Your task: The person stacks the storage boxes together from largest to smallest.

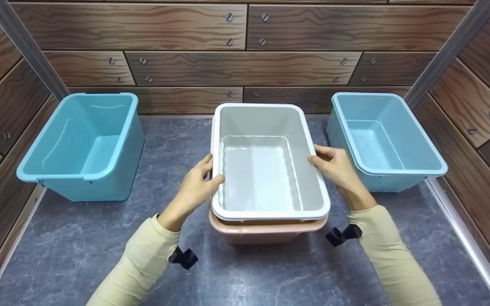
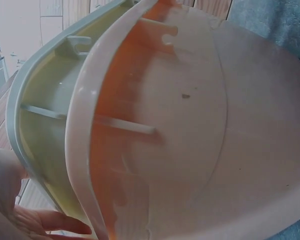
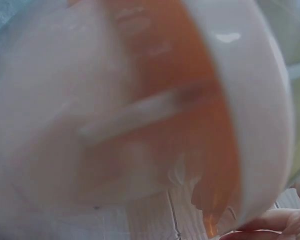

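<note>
A white-grey plastic bin point(image 1: 266, 121) sits nested in the top of a pink plastic bin point(image 1: 266, 236) in the middle of the head view. My left hand point(image 1: 194, 187) grips the white bin's left rim, thumb over the top edge and fingers under it. On the opposite side, my right hand point(image 1: 336, 168) pinches the right rim. From the left wrist, the pink bin's ribbed lip point(image 2: 80, 135) shows just below the white bin's rim point(image 2: 15, 110), with a band between them. The right wrist view is blurred and mostly filled by the pink wall point(image 3: 50, 100).
A teal bin point(image 1: 134, 127) stands at the left and a light blue bin point(image 1: 423, 144) at the right, close to my right hand. Wood-patterned walls point(image 1: 185, 70) enclose the dark marbled tabletop point(image 1: 253, 280). A metal strip point(image 1: 470, 238) runs along the right edge.
</note>
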Demonstrator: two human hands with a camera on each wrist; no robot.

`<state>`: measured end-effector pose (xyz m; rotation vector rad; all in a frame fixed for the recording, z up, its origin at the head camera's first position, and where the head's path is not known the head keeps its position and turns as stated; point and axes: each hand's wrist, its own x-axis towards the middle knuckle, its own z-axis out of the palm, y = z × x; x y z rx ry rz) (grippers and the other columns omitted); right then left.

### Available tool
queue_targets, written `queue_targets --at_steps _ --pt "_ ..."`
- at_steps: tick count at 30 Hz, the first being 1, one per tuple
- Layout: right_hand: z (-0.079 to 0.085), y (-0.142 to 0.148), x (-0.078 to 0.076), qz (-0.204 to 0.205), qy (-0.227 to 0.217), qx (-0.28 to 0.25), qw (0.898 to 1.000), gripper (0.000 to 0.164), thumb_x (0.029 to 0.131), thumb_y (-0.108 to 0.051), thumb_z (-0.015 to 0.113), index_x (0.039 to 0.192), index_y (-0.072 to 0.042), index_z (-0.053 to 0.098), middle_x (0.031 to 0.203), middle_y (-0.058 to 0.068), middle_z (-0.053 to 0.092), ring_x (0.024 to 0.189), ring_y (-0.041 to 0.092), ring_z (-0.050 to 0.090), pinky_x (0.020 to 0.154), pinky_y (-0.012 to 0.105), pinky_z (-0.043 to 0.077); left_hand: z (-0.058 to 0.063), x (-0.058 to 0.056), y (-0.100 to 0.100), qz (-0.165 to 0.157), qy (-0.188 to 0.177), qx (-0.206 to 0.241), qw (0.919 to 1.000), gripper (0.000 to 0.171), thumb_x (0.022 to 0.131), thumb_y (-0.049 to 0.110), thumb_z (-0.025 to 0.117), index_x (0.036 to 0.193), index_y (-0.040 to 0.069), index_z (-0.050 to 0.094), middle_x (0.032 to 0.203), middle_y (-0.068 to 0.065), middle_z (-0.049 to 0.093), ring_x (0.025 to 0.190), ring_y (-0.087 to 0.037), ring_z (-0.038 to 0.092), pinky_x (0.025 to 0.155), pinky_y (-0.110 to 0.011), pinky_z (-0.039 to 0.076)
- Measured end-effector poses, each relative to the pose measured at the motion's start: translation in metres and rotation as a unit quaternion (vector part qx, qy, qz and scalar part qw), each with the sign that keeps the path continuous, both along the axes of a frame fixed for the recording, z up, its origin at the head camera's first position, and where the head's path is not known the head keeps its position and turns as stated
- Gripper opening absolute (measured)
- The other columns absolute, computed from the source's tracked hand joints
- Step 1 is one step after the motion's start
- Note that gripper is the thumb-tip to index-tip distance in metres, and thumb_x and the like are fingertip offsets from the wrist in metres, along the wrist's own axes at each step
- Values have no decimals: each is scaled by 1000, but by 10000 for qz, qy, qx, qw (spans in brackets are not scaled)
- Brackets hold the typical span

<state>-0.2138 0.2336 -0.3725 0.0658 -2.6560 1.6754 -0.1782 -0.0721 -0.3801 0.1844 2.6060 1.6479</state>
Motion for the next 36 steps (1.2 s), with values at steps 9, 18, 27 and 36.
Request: queue_targets --at_steps 9,18,27,36 --pt "0 -1 0 -80 -78 94 9999 44 89 -5 56 132 7 53 126 32 58 78 -6 58 68 9 51 -4 -1 2 102 -64 -190 9997 61 84 10 56 141 -6 41 154 -27 31 142 -40 35 115 -47 37" --pt "-2 -1 -1 -117 -109 97 9998 45 89 -4 55 132 7 52 126 32 58 79 -3 60 69 10 52 -5 1 3 213 -208 -296 9991 62 84 13 58 143 0 42 154 -26 31 139 -42 38 116 -47 36" --pt "-4 -2 -1 -133 -126 60 9998 44 88 -4 55 131 7 53 126 32 58 80 -3 60 69 10 52 -8 1 3 192 -161 -210 9995 62 85 12 57 143 -1 41 153 -28 31 142 -41 34 114 -47 38" --pt "-6 -3 -1 -113 -120 -124 9998 44 88 -2 54 131 8 53 125 34 58 76 -4 61 67 11 53 -12 2 5 178 -128 -58 9997 61 86 8 54 143 -6 38 154 -26 30 142 -39 35 114 -44 38"
